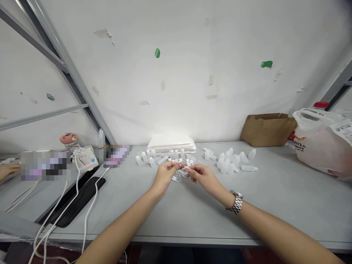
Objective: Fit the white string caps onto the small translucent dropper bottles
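Note:
My left hand [165, 175] and my right hand [202, 175] meet above the middle of the grey table, thumbs and fingertips pinched close together. Something small and white lies between the fingertips, too small and covered to make out. Under and behind the fingers is a heap of small white caps with thin white cords [178, 178]. Left of the heap, several small translucent bottles with caps [152, 162] stand or lie. To its right is a cluster of similar bottles [224, 165], some upright and some on their sides. My right wrist wears a metal watch [235, 202].
Behind the bottles lies a stack of white sheets [172, 143] against the wall. A brown paper bag [268, 130] and a white plastic bag [321, 143] stand at the right. At left are a power strip [85, 158], cables, a black pad [79, 201] and another person's hand [9, 169].

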Demonstrator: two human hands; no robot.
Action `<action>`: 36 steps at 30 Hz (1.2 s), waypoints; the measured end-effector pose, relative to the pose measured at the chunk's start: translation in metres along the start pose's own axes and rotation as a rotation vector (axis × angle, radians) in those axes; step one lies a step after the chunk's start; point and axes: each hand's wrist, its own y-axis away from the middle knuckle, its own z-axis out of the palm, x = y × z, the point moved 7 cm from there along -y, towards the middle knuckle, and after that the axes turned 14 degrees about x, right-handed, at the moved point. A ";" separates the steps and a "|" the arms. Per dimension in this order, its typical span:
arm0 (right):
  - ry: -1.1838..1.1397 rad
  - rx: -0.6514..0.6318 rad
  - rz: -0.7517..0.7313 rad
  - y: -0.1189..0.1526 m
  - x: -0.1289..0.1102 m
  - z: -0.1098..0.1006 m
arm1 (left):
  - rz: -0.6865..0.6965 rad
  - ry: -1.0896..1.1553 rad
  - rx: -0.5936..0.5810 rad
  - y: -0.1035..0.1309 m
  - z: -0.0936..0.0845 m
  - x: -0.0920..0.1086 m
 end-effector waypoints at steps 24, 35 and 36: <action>0.066 0.012 -0.039 0.001 -0.002 -0.001 | 0.008 -0.010 -0.001 0.001 0.000 0.001; 0.089 0.019 -0.042 0.000 0.002 0.000 | 0.019 -0.027 0.056 0.000 0.001 -0.009; 0.091 0.017 -0.044 -0.001 0.003 0.000 | 0.020 -0.031 0.054 0.000 0.001 -0.009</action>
